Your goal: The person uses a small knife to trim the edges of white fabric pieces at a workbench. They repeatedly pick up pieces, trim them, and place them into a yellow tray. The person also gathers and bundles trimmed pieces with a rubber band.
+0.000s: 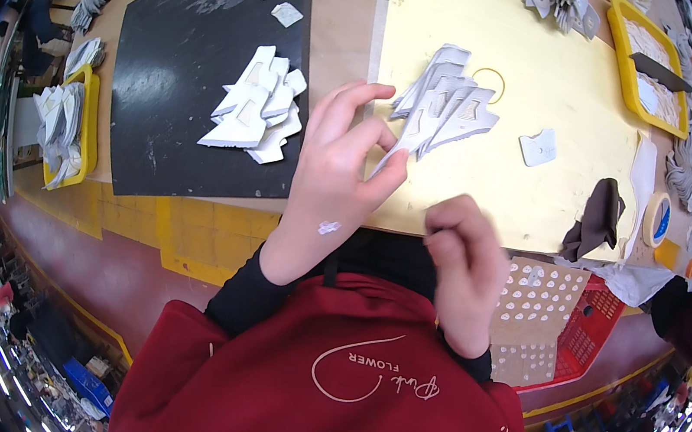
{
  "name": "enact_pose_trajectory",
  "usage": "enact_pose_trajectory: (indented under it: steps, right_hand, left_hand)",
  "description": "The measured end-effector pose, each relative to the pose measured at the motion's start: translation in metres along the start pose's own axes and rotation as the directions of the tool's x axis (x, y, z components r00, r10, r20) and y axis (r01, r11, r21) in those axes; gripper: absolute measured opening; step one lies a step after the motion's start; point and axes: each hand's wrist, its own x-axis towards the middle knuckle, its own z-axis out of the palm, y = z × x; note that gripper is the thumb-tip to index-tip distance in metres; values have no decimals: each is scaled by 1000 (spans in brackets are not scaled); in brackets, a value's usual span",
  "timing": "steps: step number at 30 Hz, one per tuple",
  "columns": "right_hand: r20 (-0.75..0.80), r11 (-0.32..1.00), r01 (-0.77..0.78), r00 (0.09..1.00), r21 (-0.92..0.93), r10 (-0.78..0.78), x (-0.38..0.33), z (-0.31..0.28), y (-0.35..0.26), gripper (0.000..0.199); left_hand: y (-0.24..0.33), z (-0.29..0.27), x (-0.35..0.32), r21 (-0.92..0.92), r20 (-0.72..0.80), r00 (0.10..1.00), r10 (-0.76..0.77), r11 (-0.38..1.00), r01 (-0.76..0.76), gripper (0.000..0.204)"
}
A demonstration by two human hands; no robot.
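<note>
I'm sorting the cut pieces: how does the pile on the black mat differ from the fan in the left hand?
The pile of white pieces lies untouched on the black mat; the fanned pieces are pinched by the left hand over the yellow board. The pile looks whiter, the fan greyer. Both are flat cut shapes.

Craft workshop — long worktable (347,6), yellow trays (645,67) of white cut pieces, tape roll (656,219), stacked parts.

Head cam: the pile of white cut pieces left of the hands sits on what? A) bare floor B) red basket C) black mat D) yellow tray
C: the pile of white pieces lies on the black mat, left of the left hand.
</note>
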Motion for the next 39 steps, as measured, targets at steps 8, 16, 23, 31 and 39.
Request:
enact_pose_trajectory:
  steps: [8,16,23,31,39]
  right_hand:
    - [437,743,411,882,-528,-177,10,17,-24,38]
    - [275,974,-5,959,-228,70,4,-22,-24,52]
    - [23,976,-66,997,-209,73,-8,-34,-1,44]
    - [-101,988,-125,988,-91,116,-14,-35,-13,37]
    - [-299,969,-133,952,-207,67,-4,-33,5,47]
  left_hand:
    - [-5,-16,5,215,-86,992,95,974,-75,16]
    - [-32,-111,-3,475,-210,955,-208,832,286,21]
    - [17,-40,13,126,-220,973,-75,986,104,23]
    - [5,63,14,45,-34,999,-13,999,15,20]
    - [26,5,-3,-267,405,871,-279,874,405,13]
